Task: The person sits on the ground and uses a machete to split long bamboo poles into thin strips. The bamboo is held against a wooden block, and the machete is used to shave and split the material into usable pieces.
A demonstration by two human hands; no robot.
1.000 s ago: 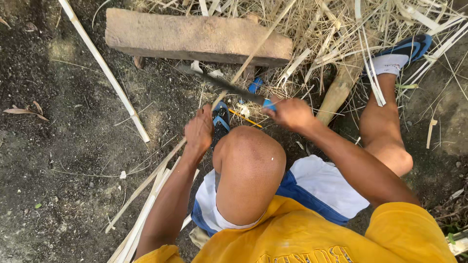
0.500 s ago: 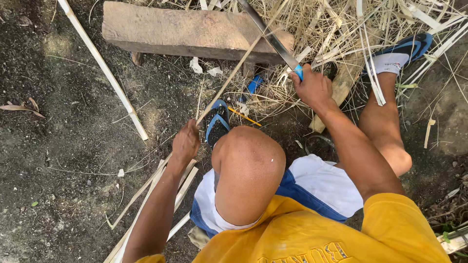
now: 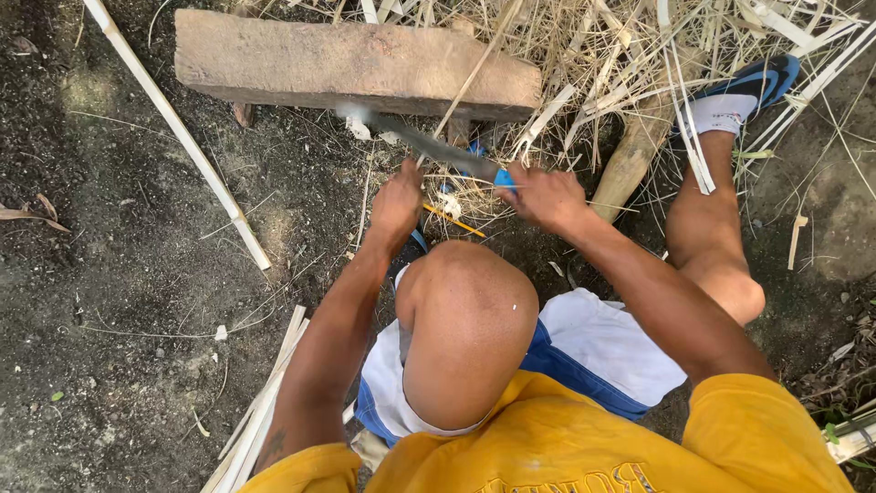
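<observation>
As a thin stalk (image 3: 474,68) is held at frame centre by the closed left hand (image 3: 396,203), a knife (image 3: 429,146) is gripped in the right hand (image 3: 545,196); strokes are best kept away from the fingers (image 3: 408,175).

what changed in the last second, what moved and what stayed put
The right hand swung the knife up and away over the block, then back down; its blade now lies below the block's near edge, beside the left hand. The left hand moved little and keeps its grip on a thin strip. Block and long stick stayed put.
</observation>
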